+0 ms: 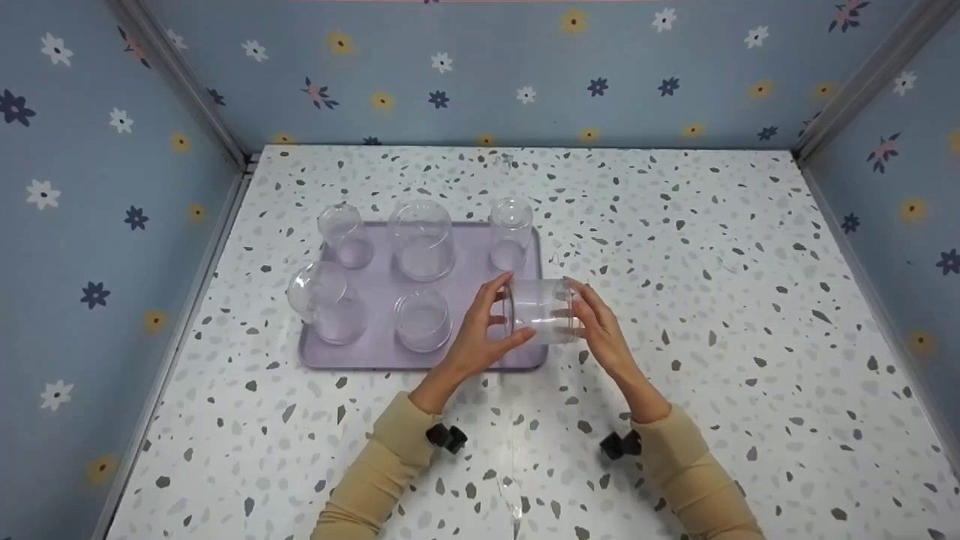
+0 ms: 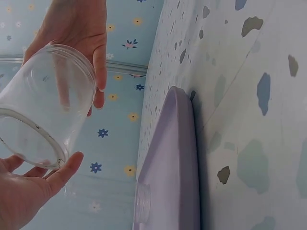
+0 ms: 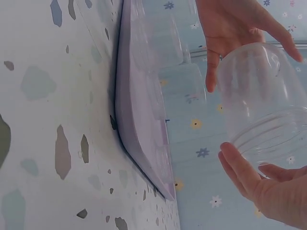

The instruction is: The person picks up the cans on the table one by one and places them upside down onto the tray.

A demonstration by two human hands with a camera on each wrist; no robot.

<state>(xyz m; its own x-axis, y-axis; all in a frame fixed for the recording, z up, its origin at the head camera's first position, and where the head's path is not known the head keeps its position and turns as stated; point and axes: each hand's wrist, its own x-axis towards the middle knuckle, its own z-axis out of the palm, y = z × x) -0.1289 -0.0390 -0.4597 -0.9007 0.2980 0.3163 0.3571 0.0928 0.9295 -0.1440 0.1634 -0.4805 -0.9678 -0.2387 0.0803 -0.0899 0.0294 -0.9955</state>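
A clear glass jar lies sideways in the air between both hands, over the front right corner of a lilac tray. My left hand grips its base end with thumb and fingers spread around the edge. At the opposite end, my right hand holds the jar near its threaded rim, which shows in the right wrist view on the jar. In the left wrist view the thick base ring of the jar faces my left fingers. No lid is visible on it.
Several clear glass vessels stand on the tray: a large one at the back, a narrow one at back right, a small one at back left, others in front. Speckled tabletop extends rightward; flowered panels enclose it.
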